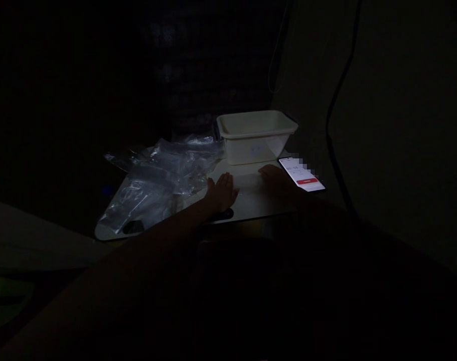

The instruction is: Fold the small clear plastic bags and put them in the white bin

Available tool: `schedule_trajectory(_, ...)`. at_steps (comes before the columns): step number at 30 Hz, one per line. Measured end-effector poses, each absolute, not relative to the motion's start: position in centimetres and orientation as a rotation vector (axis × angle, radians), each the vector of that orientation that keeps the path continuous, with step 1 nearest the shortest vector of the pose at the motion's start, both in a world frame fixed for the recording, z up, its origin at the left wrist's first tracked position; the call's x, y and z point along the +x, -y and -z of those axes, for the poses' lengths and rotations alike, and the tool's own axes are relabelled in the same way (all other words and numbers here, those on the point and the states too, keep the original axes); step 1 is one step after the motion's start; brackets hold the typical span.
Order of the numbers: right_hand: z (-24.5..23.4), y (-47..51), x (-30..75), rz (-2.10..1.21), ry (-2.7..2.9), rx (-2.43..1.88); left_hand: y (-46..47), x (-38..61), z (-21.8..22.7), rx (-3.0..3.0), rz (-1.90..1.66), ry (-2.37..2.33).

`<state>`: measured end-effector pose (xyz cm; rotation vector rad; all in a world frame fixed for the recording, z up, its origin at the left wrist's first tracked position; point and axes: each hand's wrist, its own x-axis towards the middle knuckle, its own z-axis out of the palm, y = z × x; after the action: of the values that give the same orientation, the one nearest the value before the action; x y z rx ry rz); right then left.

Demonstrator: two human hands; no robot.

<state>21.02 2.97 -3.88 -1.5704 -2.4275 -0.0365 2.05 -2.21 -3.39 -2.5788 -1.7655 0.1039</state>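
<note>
My left hand [221,193] lies nearly flat on the light tabletop [247,209], fingers stretched out. Just right of it is a faint, see-through sheet that looks like a clear plastic bag [247,183]. At that sheet's right end is my right hand [275,179], dark and blurred, its fingers too unclear to show a grip. A loose heap of clear plastic bags [153,175] covers the left part of the table. Behind both hands stands a cream plastic basin [256,149] with dark handles; what its floor holds cannot be made out.
A lit phone [302,174] lies at the table's right edge, close to my right hand. A dark cable [329,120] hangs down the wall on the right. Dark oval cut-outs [133,227] mark the table's front edge. The surroundings are very dark.
</note>
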Motion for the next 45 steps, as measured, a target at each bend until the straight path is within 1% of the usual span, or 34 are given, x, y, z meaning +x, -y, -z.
schedule_trajectory(4, 3.1, -3.4, 20.5, -0.128, 2.230, -1.697, 2.5, 1.9, 3.3, -2.592, -0.065, 1.727)
schedule_trajectory(6, 3.0, -3.6, 20.2, -0.159, 2.232, -1.712, 2.8, 1.9, 3.0, -2.606, -0.039, 1.701)
schedule_trajectory(10, 3.1, -4.0, 19.5, -0.081, 2.388, -1.694, 3.1, 1.8, 2.3, -2.651, 0.138, 1.643)
schedule_trajectory(16, 2.2, -3.2, 18.0, 0.048, 2.497, -1.774, 1.8, 1.5, 1.7, -2.622, 0.494, 1.911)
schedule_trajectory(20, 1.5, -2.5, 17.6, 0.122, 2.519, -1.690, 0.5, 1.4, 1.4, -2.646, 0.655, 2.153)
schedule_trajectory(23, 1.1, -2.4, 17.5, 0.086, 2.489, -1.564, 0.0, 1.4, 1.3, -2.739, 0.800, 2.188)
schedule_trajectory(26, 0.8, -2.3, 17.3, 0.022, 2.391, -1.420, -0.1, 1.4, 1.3, -2.840, 1.024, 2.250)
schedule_trajectory(28, 0.7, -2.3, 17.0, -0.036, 2.284, -1.341, -0.1, 1.3, 1.4, -2.839, 1.268, 2.403)
schedule_trajectory(30, 0.8, -2.5, 16.9, -0.134, 2.133, -1.304, 0.0, 1.3, 1.4, -2.726, 1.647, 2.578)
schedule_trajectory(32, 1.0, -2.8, 17.0, -0.330, 1.918, -1.348, 0.0, 1.2, 1.4, -2.576, 1.972, 2.663)
schedule_trajectory(36, 1.1, -3.0, 17.6, -0.881, 1.501, -1.507, -0.3, 1.3, 1.0, -2.411, 2.297, 2.641)
schedule_trajectory(39, 0.9, -2.4, 17.8, -1.300, 1.434, -1.446, -0.4, 1.5, 0.7, -2.250, 2.652, 2.597)
schedule_trajectory(41, 0.7, -1.9, 17.6, -1.607, 1.421, -1.307, -0.3, 1.6, 0.5, -2.249, 2.767, 2.572)
schedule_trajectory(42, 0.7, -1.7, 17.5, -1.707, 1.444, -1.230, -0.3, 1.7, 0.5, -2.281, 2.784, 2.565)
schedule_trajectory(43, 0.6, -1.5, 17.4, -1.729, 1.498, -1.166, -0.2, 1.8, 0.5, -2.309, 2.795, 2.560)
schedule_trajectory(45, 0.6, -1.4, 17.4, -1.641, 1.624, -1.084, -0.1, 2.0, 0.5, -2.318, 2.814, 2.582)
